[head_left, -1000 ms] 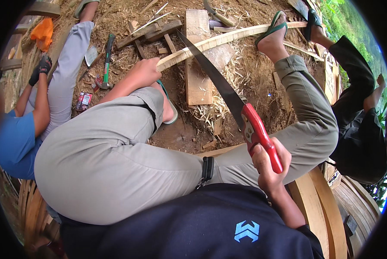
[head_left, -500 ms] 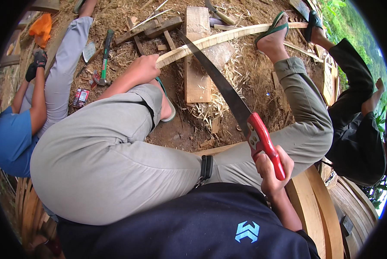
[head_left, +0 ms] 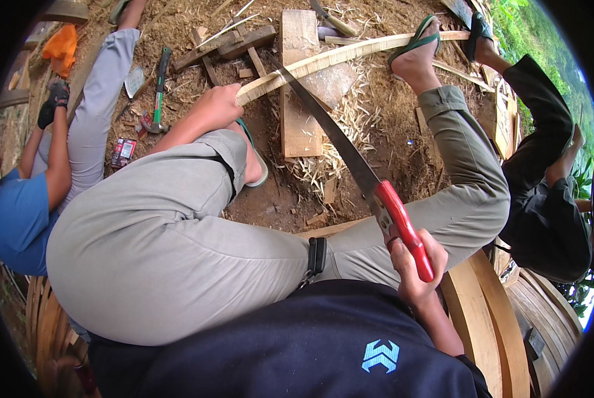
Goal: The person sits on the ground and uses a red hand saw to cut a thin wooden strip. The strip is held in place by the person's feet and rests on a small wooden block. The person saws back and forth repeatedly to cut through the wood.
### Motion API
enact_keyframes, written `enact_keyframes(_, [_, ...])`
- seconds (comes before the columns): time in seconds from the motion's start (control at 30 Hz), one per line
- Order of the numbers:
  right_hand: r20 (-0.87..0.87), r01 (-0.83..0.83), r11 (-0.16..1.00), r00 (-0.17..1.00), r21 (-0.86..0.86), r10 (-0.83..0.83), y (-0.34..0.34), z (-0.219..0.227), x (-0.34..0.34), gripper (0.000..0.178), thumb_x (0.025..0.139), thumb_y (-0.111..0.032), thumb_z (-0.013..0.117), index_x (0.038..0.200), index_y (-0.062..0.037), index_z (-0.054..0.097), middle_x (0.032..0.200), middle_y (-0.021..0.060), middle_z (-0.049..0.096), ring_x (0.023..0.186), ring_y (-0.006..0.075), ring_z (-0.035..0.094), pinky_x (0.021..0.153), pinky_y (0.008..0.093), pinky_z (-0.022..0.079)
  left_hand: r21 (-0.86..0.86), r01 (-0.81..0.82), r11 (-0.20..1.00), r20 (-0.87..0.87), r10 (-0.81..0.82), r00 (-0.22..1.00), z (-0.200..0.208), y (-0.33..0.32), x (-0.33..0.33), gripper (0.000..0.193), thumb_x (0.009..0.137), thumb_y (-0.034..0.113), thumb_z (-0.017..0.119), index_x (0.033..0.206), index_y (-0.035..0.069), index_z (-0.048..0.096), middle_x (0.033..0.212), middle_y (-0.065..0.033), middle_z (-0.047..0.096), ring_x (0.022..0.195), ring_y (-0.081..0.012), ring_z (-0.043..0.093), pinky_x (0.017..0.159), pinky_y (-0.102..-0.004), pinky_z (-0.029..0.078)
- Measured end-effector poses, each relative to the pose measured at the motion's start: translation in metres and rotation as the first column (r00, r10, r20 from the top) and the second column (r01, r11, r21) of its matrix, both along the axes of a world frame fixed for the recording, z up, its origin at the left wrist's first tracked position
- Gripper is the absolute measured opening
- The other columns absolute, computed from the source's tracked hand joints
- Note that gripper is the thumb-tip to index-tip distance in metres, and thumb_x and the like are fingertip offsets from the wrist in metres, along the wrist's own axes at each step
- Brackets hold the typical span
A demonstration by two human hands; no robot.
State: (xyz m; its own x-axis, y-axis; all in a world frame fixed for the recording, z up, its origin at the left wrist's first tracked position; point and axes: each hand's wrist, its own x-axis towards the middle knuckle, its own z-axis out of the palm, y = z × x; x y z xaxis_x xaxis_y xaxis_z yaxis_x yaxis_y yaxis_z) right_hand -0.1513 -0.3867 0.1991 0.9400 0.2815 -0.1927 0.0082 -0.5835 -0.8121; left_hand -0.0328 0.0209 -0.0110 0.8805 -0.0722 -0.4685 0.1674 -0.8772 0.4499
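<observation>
Saw blade sits on the strip, cut depth unclear.
Right hand (head_left: 413,265) fingers wrap the red-handled pruning saw (head_left: 350,162); left hand (head_left: 218,106) clamps the bamboo strip (head_left: 350,53), upper centre, resting on a plank (head_left: 300,93); strip not severed.

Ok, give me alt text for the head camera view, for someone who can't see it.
A seated person's right hand grips a red-handled saw whose blade crosses a long pale wooden strip, while the left hand holds the strip's near end. The strip lies over a wooden block on shaving-strewn ground, with a sandalled foot on it.
</observation>
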Motion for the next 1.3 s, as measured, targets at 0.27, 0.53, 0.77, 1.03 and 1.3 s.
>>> enact_keyframes(0.27, [-0.066,-0.034,0.999,0.997,-0.037,0.031,-0.012,0.023,0.003,0.01,0.082,0.0,0.07,0.089,0.0063,0.065,0.067,0.0112,0.057,0.05,0.0192,0.054,0.05,0.0304,0.04,0.012,-0.009,1.0,-0.018,0.009,1.0,0.007,-0.002,-0.002,0.026,0.081,0.015,0.063,0.104,0.003,0.064,0.098,-0.0272,0.07,0.098,-0.0468,0.067,0.084,-0.0541,0.051])
enact_keyframes(0.53, [-0.073,0.036,0.998,0.997,0.044,-0.033,0.028,0.022,0.018,0.008,0.089,0.002,0.069,0.086,0.0053,0.063,0.063,0.0071,0.049,0.05,0.0121,0.047,0.048,0.0307,0.034,0.042,0.018,0.999,0.0,-0.018,1.0,0.003,-0.002,0.008,0.027,0.082,0.015,0.061,0.105,0.003,0.065,0.1,-0.0272,0.07,0.098,-0.0464,0.067,0.086,-0.0548,0.052])
enact_keyframes(0.77, [-0.215,0.169,0.984,0.965,0.062,-0.152,0.073,0.061,0.062,0.019,0.095,-0.01,0.073,0.083,0.001,0.062,0.064,0.0011,0.05,0.061,0.005,0.045,0.053,0.0277,0.036,0.138,0.047,0.989,0.076,-0.058,0.995,0.001,0.001,0.024,0.024,0.083,0.015,0.06,0.103,0.002,0.065,0.099,-0.0288,0.07,0.098,-0.0473,0.068,0.087,-0.0562,0.053])
enact_keyframes(1.03, [-0.445,0.315,0.941,0.864,0.119,-0.233,0.077,0.078,0.107,0.032,0.093,-0.017,0.077,0.111,0.0057,0.065,0.057,-0.0036,0.048,0.039,0.0032,0.036,0.038,0.0225,0.023,0.175,0.032,0.984,0.06,-0.044,0.997,0.001,0.011,0.013,0.022,0.083,0.014,0.059,0.1,0.001,0.063,0.098,-0.0294,0.07,0.097,-0.0487,0.068,0.085,-0.0576,0.053])
enact_keyframes(1.3, [-0.302,0.348,0.937,0.898,0.04,-0.321,0.114,0.087,0.113,0.018,0.093,-0.017,0.073,0.092,0.0002,0.067,0.055,-0.0078,0.042,0.042,0.0003,0.03,0.04,0.0218,0.017,0.177,-0.001,0.984,0.057,-0.009,0.998,-0.005,0.013,0.009,0.023,0.083,0.013,0.061,0.103,0.003,0.064,0.097,-0.0285,0.07,0.097,-0.0483,0.067,0.084,-0.0574,0.052])
